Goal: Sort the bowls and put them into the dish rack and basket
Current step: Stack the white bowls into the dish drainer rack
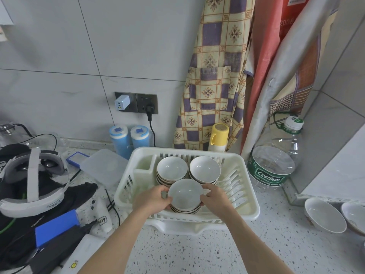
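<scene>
Nearest, both hands hold a short stack of white bowls [185, 196] at the front of the white plastic dish rack [254, 210]. The left hand [152, 200] has its fingers curled round the stack's left rim and underside; the right hand [214, 198] has its fingers curled over the right rim. The stack sits low in the rack, though whether it rests on the floor of the rack I cannot tell.

These look like glazed ceramic: stiff, smooth, likely slippery, heavy as a stack and apt to chip if knocked. Gripping opposite sides with support under the lowest bowl seems the safest hold.

Behind, two more stacks fill the rack, one left [171, 169], one right [204, 169]. Two loose bowls [324, 216] lie on the speckled surface [227, 252] to the right, apart from the rack.
</scene>
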`<action>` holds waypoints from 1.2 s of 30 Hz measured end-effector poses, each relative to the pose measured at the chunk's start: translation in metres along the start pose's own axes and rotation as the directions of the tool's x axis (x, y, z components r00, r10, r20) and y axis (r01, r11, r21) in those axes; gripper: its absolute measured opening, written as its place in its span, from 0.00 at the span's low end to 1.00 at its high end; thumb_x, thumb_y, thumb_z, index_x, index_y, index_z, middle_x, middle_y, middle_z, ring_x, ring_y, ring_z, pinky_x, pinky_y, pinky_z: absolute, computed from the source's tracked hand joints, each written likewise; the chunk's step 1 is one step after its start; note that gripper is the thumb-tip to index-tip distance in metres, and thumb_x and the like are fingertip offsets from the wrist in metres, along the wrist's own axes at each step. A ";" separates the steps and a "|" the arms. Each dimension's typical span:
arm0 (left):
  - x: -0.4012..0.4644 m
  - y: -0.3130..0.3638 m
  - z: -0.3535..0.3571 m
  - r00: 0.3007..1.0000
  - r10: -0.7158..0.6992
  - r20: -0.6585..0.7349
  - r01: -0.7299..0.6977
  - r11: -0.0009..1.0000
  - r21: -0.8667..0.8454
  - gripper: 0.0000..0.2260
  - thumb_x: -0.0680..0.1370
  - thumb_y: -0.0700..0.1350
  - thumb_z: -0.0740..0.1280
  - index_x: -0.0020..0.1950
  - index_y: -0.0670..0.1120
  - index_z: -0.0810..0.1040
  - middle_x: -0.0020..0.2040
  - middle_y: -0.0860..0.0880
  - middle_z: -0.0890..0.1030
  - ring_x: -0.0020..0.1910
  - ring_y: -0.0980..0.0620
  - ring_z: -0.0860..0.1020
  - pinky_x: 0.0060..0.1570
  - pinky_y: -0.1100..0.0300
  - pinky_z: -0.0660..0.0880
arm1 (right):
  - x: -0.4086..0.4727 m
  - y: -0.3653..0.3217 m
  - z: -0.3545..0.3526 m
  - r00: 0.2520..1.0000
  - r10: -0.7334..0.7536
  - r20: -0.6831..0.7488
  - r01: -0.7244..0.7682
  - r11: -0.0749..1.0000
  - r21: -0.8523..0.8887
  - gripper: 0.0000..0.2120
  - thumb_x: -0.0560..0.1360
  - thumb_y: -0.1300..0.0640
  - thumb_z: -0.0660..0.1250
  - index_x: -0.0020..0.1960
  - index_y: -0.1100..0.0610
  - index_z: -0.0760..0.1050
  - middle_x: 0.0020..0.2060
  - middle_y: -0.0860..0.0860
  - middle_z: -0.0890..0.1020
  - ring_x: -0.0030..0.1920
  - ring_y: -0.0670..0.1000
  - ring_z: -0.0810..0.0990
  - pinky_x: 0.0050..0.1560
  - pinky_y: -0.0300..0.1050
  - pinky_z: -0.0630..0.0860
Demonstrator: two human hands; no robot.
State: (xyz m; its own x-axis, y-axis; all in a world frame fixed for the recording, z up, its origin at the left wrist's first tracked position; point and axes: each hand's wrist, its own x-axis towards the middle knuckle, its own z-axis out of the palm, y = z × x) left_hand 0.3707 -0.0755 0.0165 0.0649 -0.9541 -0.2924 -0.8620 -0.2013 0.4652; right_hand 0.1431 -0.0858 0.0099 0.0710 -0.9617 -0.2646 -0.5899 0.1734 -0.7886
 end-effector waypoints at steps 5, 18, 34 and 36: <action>0.000 0.000 0.000 1.000 0.001 -0.009 -0.001 0.999 0.040 0.19 0.75 0.64 0.63 0.65 0.63 0.73 0.50 0.61 0.84 0.45 0.60 0.80 0.35 0.63 0.71 | 0.002 0.002 0.001 1.000 -0.002 0.008 0.002 1.000 0.005 0.18 0.72 0.58 0.64 0.59 0.45 0.75 0.33 0.51 0.85 0.35 0.47 0.81 0.35 0.39 0.73; 0.009 -0.004 0.005 0.999 0.028 0.039 -0.033 0.991 0.130 0.13 0.78 0.58 0.58 0.46 0.57 0.81 0.39 0.58 0.84 0.41 0.57 0.81 0.36 0.61 0.72 | 0.006 -0.003 -0.006 0.956 0.283 0.083 -0.293 0.942 0.161 0.16 0.77 0.51 0.61 0.53 0.63 0.79 0.45 0.58 0.85 0.26 0.49 0.74 0.26 0.36 0.70; 0.004 -0.002 0.005 0.999 0.029 -0.039 -0.026 0.997 0.075 0.15 0.80 0.58 0.57 0.63 0.60 0.77 0.53 0.60 0.83 0.40 0.59 0.80 0.41 0.60 0.77 | 0.005 -0.006 -0.006 0.943 0.320 0.094 -0.331 0.932 0.148 0.16 0.76 0.53 0.63 0.50 0.65 0.80 0.40 0.56 0.85 0.23 0.49 0.71 0.24 0.36 0.67; 0.002 -0.001 0.004 0.999 0.014 -0.034 -0.012 0.999 0.053 0.15 0.80 0.59 0.57 0.62 0.60 0.78 0.51 0.61 0.83 0.43 0.59 0.81 0.44 0.59 0.78 | 0.004 -0.005 -0.004 0.958 0.285 0.018 -0.286 0.952 0.114 0.16 0.74 0.50 0.63 0.42 0.63 0.80 0.36 0.54 0.85 0.24 0.50 0.73 0.29 0.39 0.70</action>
State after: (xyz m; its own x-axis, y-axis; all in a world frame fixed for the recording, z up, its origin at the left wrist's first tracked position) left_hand 0.3695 -0.0764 0.0125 0.0704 -0.9638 -0.2571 -0.8881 -0.1779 0.4239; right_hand 0.1431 -0.0914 0.0148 -0.0856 -0.8681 -0.4889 -0.4903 0.4639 -0.7378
